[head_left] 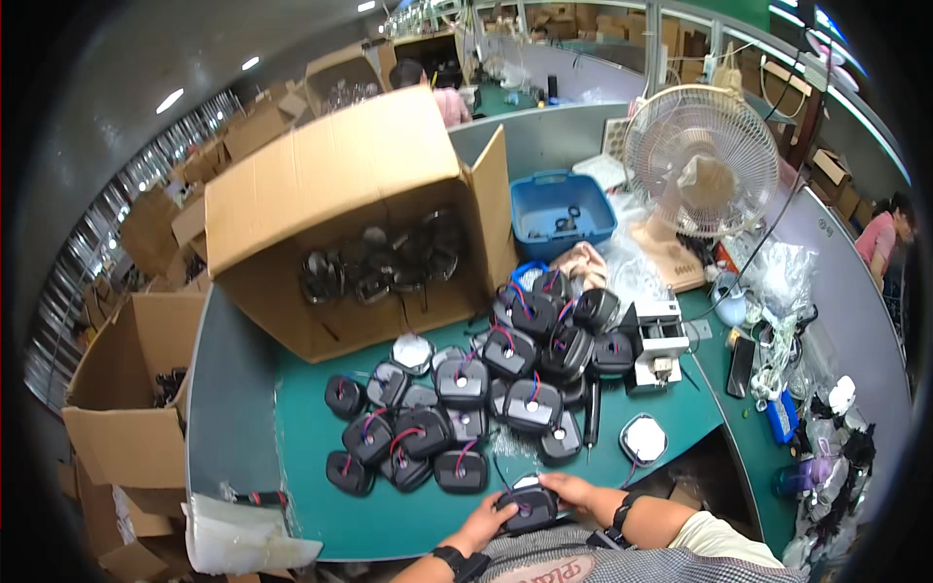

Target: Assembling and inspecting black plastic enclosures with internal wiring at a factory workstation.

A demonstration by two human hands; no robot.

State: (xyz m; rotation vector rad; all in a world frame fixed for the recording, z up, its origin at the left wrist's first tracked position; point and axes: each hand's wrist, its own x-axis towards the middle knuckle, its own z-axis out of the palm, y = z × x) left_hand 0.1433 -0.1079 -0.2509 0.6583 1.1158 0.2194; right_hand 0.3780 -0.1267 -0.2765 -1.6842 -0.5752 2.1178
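At the table's front edge I hold a black rounded plastic housing (531,515) with a wire on it, close to my body. My left hand (483,521) grips its left side, and my right hand (568,490) has its fingers at the upper right edge. A whitish part shows at the housing's top, partly hidden. Beyond my hands lies a pile of similar black housings (461,382) with red and blue wires. Right of the pile, a white-faced octagonal part (644,439) with a wire lies on the green table (389,530). A black pen-shaped electric screwdriver (591,413) lies beside the pile.
A large open cardboard box (335,175) with black parts stands tipped at the back left. Behind the pile are a blue basin (564,209) and a fan (702,165). A small white machine (659,345) stands right. Plastic bags (785,277) and a phone (741,367) lie farther right.
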